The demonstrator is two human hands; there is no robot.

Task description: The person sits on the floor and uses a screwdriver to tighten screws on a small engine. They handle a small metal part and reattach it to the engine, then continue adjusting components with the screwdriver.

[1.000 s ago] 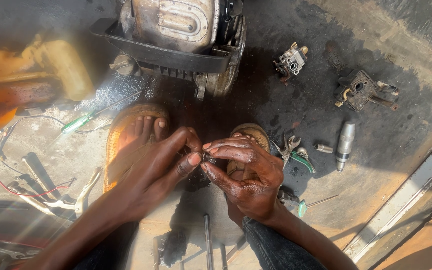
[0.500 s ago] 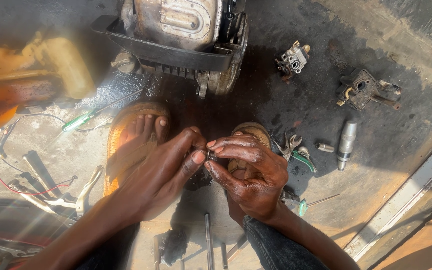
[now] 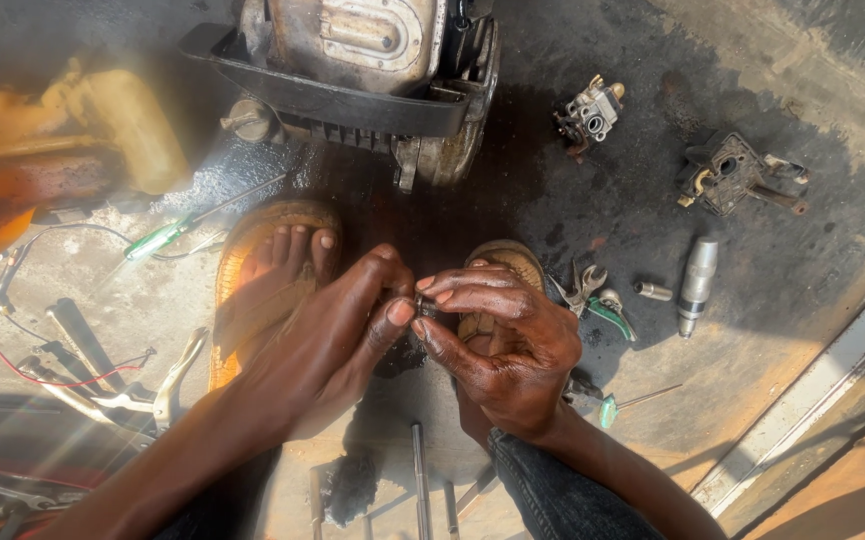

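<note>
- Both hands meet over the feet: the left hand (image 3: 327, 355) and the right hand (image 3: 497, 345) pinch one tiny metal part (image 3: 419, 303) between their fingertips, thumbs and forefingers closed tight on it.
- The part sits right at the fingertips, mostly hidden; I cannot tell its exact shape.
- It looks hard, light and probably oily, so likely slippery. A tip pinch on its edges seems the only hold, and it could easily drop.
- Below the fingers lies a dark, oil-stained concrete floor, gritty, where a dropped bit would be hard to find.
- Beyond the fingertips stands a small engine (image 3: 362, 70); further right lie a carburettor (image 3: 588, 112), a black bracket piece (image 3: 732, 175) and a silver cylinder (image 3: 697, 283).
- Just right of the right hand's knuckles, pliers (image 3: 580, 288); left of the left hand, wrenches (image 3: 102, 385) and a red wire (image 3: 12, 355).
</note>
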